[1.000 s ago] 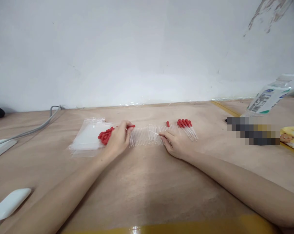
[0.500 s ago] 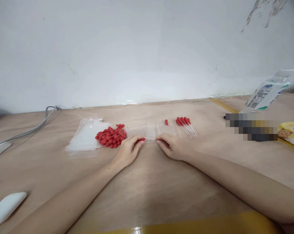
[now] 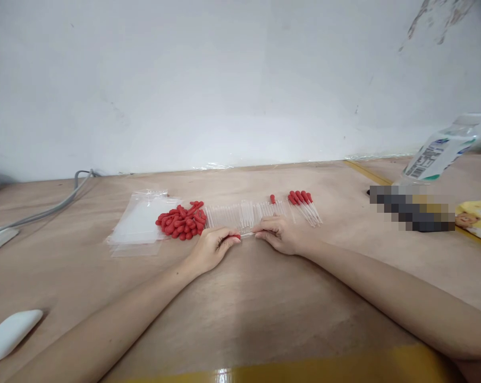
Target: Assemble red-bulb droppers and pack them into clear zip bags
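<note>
Between the fingers of my left hand, a small red rubber dropper bulb is pinched, mostly covered. My right hand pinches a thin clear dropper tube that points left and meets the bulb's end; how far it sits inside I cannot tell. Just behind both hands lies a row of clear tubes, side by side. One tube in that row wears a red bulb. A heap of loose red bulbs rests left of the row. Several bulb-topped droppers lie fanned out behind my right hand.
Clear plastic bags are stacked left of the heap. A white rounded case lies at near left, a grey cable farther back. At right are a tilted bottle, a blurred dark object and a yellow patterned item.
My fingers have slid farther over the bulb, so less red shows. The tube and bulb now sit slightly lower, in front of the row, and my hands remain close together.
</note>
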Demonstrator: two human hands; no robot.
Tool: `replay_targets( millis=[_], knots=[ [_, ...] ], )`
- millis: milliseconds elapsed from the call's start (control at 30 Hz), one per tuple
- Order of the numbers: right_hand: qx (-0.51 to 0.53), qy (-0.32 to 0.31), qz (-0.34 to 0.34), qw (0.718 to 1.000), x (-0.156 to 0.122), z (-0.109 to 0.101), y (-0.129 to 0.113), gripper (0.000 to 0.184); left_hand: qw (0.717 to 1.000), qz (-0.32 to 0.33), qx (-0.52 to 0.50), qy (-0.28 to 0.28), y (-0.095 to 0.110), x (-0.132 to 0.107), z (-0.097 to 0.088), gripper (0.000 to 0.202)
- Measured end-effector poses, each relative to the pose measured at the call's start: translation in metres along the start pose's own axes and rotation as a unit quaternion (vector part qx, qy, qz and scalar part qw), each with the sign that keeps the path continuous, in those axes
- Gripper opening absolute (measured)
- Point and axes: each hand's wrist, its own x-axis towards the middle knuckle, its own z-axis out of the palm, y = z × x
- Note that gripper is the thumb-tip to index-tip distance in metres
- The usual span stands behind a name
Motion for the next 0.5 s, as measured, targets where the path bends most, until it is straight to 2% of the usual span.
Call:
replay_targets(
  millis=[133,233,500],
  knots=[
    [-0.109,0.064,-0.025,0.992,-0.0005,0.0076,-0.0029,0.022,1.000,-0.018,0.004,0.010,0.0009,0.0009,0.0003,0.013],
    [-0.119,0.091,-0.029,0.988,-0.0014,0.0103,-0.0061,0.023,1.000,-0.023,0.002,0.022,0.0015,0.0015,0.0004,0.013],
    [-0.106,0.062,-0.055,0.991,-0.0009,0.0095,-0.0057,0.024,0.998,0.046,0.036,-0.009,-0.0003,-0.0007,0.0014,0.012]
  ],
)
